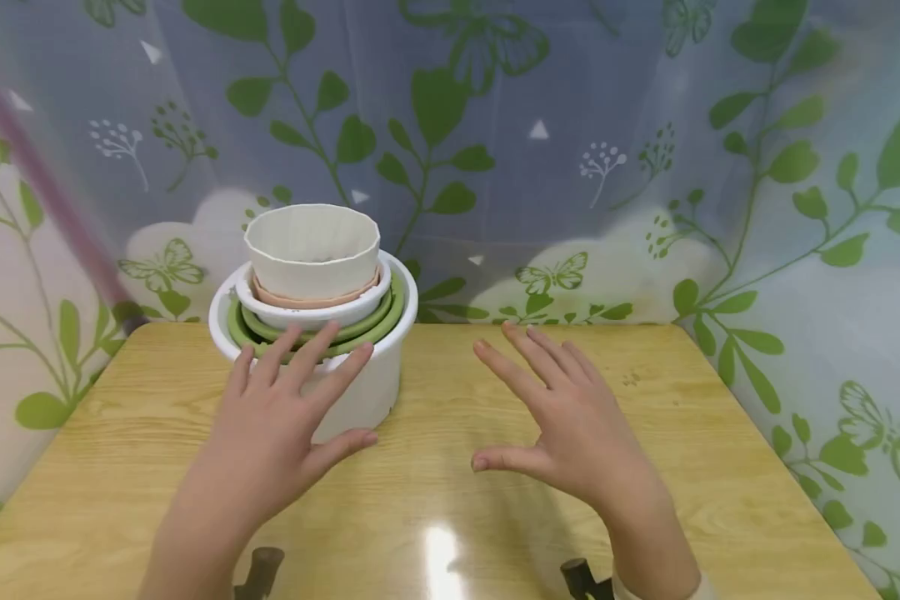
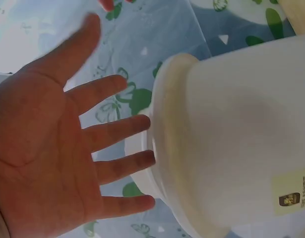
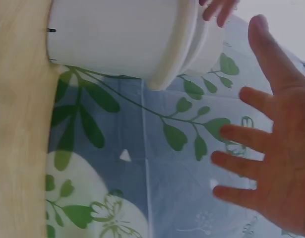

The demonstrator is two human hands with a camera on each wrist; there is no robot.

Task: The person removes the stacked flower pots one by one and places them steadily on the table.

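A nested stack of round plant pots stands at the table's back left. Its outermost is a large white pot [image 1: 375, 392]; inside sit green pots [image 1: 384, 327], a smaller white pot [image 1: 348, 314], a peach-coloured pot [image 1: 307, 302] and a cream pot [image 1: 315, 277] on top. My left hand [image 1: 266, 437] is spread in front of the stack, covering part of the large pot in the head view. In the left wrist view its fingertips are near the pot's rim [image 2: 167, 129]; contact cannot be told. Right of the stack, my right hand [image 1: 577, 425] hovers with fingers spread, holding nothing.
The wooden table [image 1: 450, 467] ends at the back against a patterned curtain [image 1: 495, 167] with green leaves and butterflies, which also hangs at both sides. A label [image 2: 291, 193] is on the large pot. Two dark stubs [image 1: 262, 567] show at the near edge.
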